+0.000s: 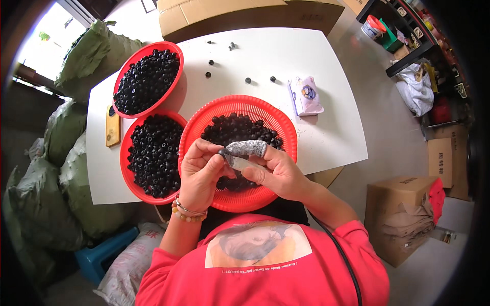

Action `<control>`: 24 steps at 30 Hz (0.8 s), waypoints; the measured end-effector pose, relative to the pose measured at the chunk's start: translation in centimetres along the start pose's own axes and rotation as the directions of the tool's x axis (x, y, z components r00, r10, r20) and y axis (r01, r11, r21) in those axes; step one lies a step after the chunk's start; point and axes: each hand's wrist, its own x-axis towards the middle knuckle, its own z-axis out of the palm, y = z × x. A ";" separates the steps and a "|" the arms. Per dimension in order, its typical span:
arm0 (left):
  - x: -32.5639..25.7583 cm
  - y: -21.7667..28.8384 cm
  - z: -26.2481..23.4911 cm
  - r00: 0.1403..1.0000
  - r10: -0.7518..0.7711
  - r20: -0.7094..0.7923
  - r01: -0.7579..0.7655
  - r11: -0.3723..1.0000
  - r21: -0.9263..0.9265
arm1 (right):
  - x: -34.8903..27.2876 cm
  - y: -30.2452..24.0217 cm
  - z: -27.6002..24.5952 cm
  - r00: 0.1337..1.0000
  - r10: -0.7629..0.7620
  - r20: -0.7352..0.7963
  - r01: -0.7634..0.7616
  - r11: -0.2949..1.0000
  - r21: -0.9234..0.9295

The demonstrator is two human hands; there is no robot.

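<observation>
My left hand (200, 167) is closed in a pinch on a small black round part (223, 152). Over the red slotted basket (292, 138), my right hand (286, 176) grips a tool with a pale translucent handle (242, 162), its tip against that part. A grey knitted finger sleeve (247, 148) covers the right index finger. Beneath both hands the basket holds many black ring-like parts (237, 127), partly hidden by my fingers. What the tool's tip looks like is too small to tell.
Two red bowls, one farther (179, 58) and one nearer (124, 164), hold more black parts on the white table (337, 122). Several loose parts lie at the back. A tissue pack (307, 97) sits right, a phone (113, 127) left. Sacks (43, 194) and boxes (403, 209) flank the table.
</observation>
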 end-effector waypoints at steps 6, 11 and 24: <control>0.0 -0.2 -0.2 1.000 0.009 0.025 -0.009 1.000 -0.009 | 0.0 0.1 0.0 1.000 -0.008 -0.004 0.008 1.000 -0.024; 0.0 -0.1 -0.1 1.000 0.008 0.018 -0.008 1.000 -0.002 | 0.0 0.9 -0.1 0.998 -0.062 -0.018 0.061 0.997 -0.045; 0.1 -0.6 0.3 0.983 0.177 -0.048 -0.173 0.982 0.078 | 0.0 2.1 0.5 0.988 -0.124 -0.096 0.110 0.984 -0.142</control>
